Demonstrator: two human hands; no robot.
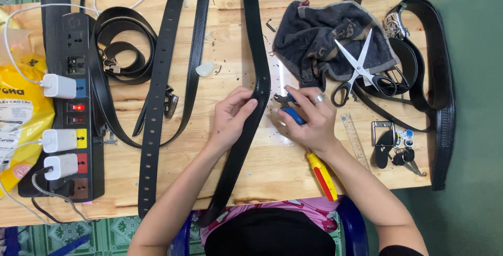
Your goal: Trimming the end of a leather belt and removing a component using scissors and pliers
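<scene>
A person seated at a wooden table (pixel 293 162) works on a black belt (pixel 257 67), which lies near the table's middle and runs from the far edge at twelve o'clock down to the near edge at about seven o'clock. Its long axis is close to vertical in the head view, with a bend at the point where the hands meet; below the bend it slants toward the person's lap, and the near end drops out of sight over the edge.

The left hand (pixel 230 117) pinches the belt's edge at the bend, thumb and fingers closed on the leather. The right hand (pixel 309 117), just beside it at three o'clock, is wrapped around blue-handled pliers (pixel 290 108), their nose pointing at the belt's right edge and almost touching it.

Small dark scraps scattered around the bend suggest some trimming or punching is already done; whether a finished hole sits under the fingers cannot be told, and the work at the bend looks unfinished.

Scissors (pixel 361 70) rest on a dark towel (pixel 314 31) at one o'clock. A yellow-and-red screwdriver (pixel 322 175) lies at five o'clock. More belts and a power strip (pixel 78 104) sit at nine o'clock.
</scene>
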